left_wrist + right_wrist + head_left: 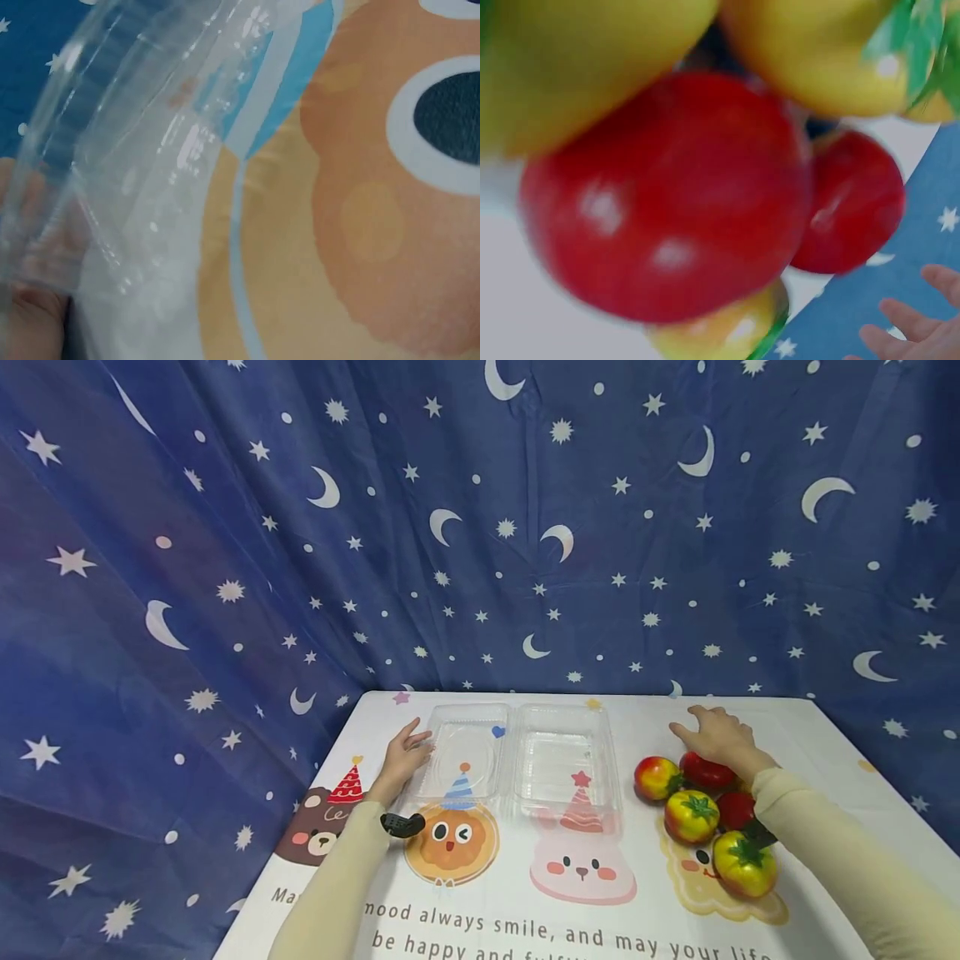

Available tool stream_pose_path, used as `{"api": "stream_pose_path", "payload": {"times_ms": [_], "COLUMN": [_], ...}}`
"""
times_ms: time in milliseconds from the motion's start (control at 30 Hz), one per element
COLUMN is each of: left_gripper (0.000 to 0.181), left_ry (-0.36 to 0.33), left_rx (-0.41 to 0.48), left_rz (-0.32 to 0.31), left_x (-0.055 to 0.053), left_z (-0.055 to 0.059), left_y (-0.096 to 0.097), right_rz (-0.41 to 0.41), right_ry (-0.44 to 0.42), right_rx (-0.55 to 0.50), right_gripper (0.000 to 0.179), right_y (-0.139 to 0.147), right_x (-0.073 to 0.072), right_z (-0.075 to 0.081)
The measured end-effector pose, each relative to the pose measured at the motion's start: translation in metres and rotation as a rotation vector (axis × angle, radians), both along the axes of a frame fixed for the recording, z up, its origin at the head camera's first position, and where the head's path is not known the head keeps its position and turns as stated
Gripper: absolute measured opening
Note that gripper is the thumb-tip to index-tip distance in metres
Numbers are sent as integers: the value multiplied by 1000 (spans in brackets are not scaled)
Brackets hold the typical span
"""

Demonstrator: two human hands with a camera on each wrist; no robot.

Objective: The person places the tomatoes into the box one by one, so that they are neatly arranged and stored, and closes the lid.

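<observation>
Evidently, the clear box is lying unfolded on the counter (813, 747) to the right of the left hand (402, 762), its lid (465, 752) sitting next to that hand and its tray (558, 752) sitting farther off. We are judging that the halves are lying flat so that both hollows are facing up. The left hand is resting at the lid's outer edge with its fingers loosely parted, wrapping round nothing, perhaps steadying the light plastic.

Meanwhile, the right hand (716, 737) is hanging over the far side of the fruit, fingers spread and holding nothing. We are seeing one red fruit (705, 770) lying just below it, a red-and-yellow fruit (654, 778) to its lower left, and two leafy-topped yellow fruits, one (688, 822) nearer us and another (738, 872) nearer still. They are probably crowding together because round things are propping one another.

The right wrist and sleeve are covering parts of a second red fruit (735, 811) and a yellow one behind it, so we are not counting with certainty. In the left wrist view, glare and plastic are veiling the fingers, and we are not making out firm contact. The right wrist view is cropping its hand and blurring the closest fruit.
</observation>
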State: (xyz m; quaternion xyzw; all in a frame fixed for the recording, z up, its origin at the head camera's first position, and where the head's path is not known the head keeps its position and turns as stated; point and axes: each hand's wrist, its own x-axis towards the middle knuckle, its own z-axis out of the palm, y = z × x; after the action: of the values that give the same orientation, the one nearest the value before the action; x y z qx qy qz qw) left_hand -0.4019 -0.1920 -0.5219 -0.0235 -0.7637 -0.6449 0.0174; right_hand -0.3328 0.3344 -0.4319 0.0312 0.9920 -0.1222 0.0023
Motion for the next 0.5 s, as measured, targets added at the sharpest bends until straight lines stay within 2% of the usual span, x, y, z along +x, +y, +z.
{"api": "stream_pose_path", "payload": {"times_ms": [100, 333, 500], "left_gripper": [66, 66, 67], "left_ry": [6, -25, -22], "left_rx": [41, 104, 74], "left_rz": [-17, -69, -70], "left_x": [1, 21, 11], "left_z": [0, 25, 11], "left_y": [0, 2, -2], "right_rz": [-30, -37, -26], "right_ry": [-58, -139, -183], "right_rx": [-16, -57, -73], "right_gripper": [80, 81, 79], "right_y": [17, 49, 64], "right_x": [8, 25, 32], "right_z": [6, 13, 11]}}
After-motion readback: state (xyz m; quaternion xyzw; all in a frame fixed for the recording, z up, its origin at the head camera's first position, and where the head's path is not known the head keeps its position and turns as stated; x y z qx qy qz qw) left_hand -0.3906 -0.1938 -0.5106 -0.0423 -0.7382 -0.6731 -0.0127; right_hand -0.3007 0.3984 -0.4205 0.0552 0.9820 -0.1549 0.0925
